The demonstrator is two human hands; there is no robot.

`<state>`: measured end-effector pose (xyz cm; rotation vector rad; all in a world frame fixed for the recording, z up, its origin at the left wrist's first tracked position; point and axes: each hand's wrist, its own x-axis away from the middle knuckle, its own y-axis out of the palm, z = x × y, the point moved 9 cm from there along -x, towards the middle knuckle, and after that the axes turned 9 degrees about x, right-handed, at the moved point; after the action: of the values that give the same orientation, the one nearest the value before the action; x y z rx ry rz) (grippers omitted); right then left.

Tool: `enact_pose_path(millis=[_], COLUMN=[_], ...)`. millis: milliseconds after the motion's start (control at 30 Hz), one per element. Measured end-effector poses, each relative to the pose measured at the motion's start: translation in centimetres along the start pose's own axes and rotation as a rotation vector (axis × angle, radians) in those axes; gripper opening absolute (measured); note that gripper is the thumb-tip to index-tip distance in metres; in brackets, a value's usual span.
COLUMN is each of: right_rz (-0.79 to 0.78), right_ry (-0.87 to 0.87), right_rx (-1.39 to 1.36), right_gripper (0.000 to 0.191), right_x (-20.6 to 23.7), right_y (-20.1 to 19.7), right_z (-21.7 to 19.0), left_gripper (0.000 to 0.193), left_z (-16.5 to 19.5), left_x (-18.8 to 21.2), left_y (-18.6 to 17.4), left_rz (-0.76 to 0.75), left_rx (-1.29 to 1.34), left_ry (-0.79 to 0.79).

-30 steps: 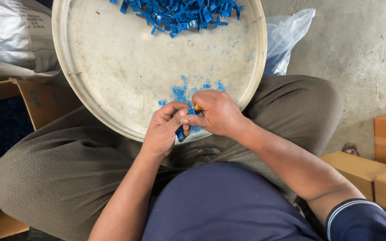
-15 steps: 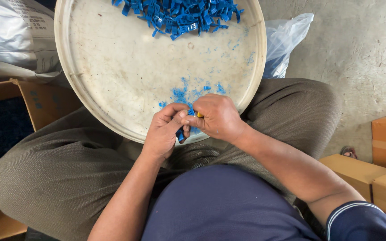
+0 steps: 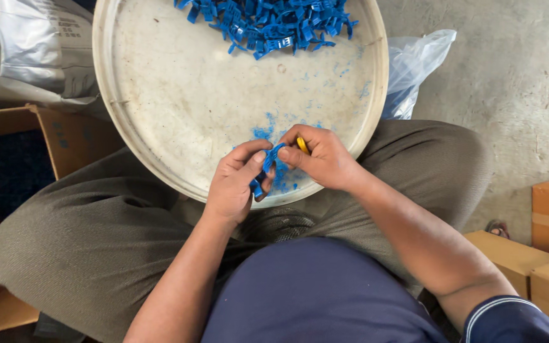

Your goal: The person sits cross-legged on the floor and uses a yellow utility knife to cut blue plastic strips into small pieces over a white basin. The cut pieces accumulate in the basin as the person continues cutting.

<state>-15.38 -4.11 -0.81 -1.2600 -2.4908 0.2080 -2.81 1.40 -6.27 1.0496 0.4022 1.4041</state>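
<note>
Your left hand (image 3: 235, 181) is closed around a small blue plastic part (image 3: 269, 160), thumb and fingers pinching it from the left. Your right hand (image 3: 318, 155) meets it from the other side, fingers curled and gripping a small yellow-handled tool (image 3: 302, 145) whose tip sits against the same part. The two hands touch at the fingertips.

The part is held just above the near rim of a large round white tray (image 3: 160, 114), which rests tilted across your lap. Blue shavings (image 3: 268, 133) lie scattered on the tray directly under and just beyond your hands. A heap of blue plastic parts (image 3: 268, 22) sits at the tray's far edge, well apart from your hands.

Your legs, in olive trousers (image 3: 96, 235), are crossed beneath the tray. A clear plastic bag (image 3: 414, 63) lies beside the tray on the right, on a concrete floor (image 3: 516, 95). A white sack (image 3: 39, 47) is at upper left, an open cardboard box (image 3: 65, 136) at left, and closed cardboard boxes (image 3: 541, 248) at lower right.
</note>
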Motion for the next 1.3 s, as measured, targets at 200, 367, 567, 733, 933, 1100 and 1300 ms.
enact_pose_path(millis=[200,367,567,733,933,1100,1300], right_rz=[0.04,0.162,0.198,0.178,0.159,0.135,0.105], right_ry=[-0.021,-0.215,-0.32,-0.334,-0.342,-0.314,-0.277], right_rx=[0.236,0.526,0.873,0.9,0.929,0.939,0.924], right_gripper=[0.037,0.057,0.06,0.06,0.056,0.055,0.054], right_x=[0.2,0.7,1.2,1.4,1.4,1.3,1.2], right_y=[-0.5,-0.9,0.0,0.5,1.0,1.1,1.2], right_z=[-0.7,-3.1,-4.6,-4.9,-5.0,-4.8,-4.4], left_gripper=[0.019,0.015,0.012,0.012,0.011,0.011,0.009], left_z=[0.0,1.7,2.7,2.8,2.8,2.9,3.1], left_x=[0.1,0.2,0.6,0.7,0.8,0.9,1.0], left_y=[-0.4,-0.2,0.8,1.3,1.3,1.5,1.4], left_rz=[0.042,0.054,0.06,0.046,0.058,0.034,0.043], left_rx=[-0.125,-0.313,-0.535,-0.614,-0.7,-0.678,-0.682], left_ry=[0.018,0.2,0.322,0.327,0.312,0.343,0.366])
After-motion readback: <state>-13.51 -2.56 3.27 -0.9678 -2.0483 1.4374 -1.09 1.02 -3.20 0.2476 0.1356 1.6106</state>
